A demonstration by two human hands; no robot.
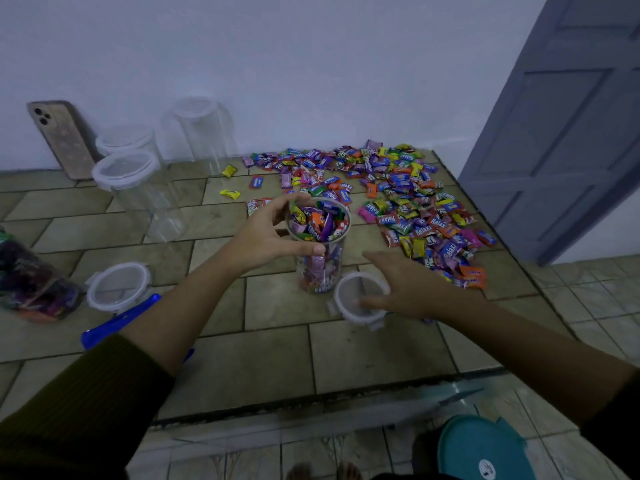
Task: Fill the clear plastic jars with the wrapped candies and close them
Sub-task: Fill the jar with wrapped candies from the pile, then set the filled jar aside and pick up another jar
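A clear plastic jar point(320, 271) stands upright mid-counter, packed with wrapped candies up to its open rim. My left hand point(266, 237) curls round the jar's upper left side, thumb on the near wall and fingers at the rim. My right hand point(412, 289) lies spread over a clear round lid point(349, 299) that lies flat just right of the jar's base, with straight fingers touching it. A wide pile of loose wrapped candies point(398, 199) covers the counter behind and to the right.
Three empty lidded jars point(138, 188) stand at the back left beside a phone point(65, 140) leaning on the wall. Another lid point(117, 285) and a blue tool point(117, 323) lie at left, near a filled jar point(31, 289) on its side. A teal lid point(481, 448) is below the counter edge.
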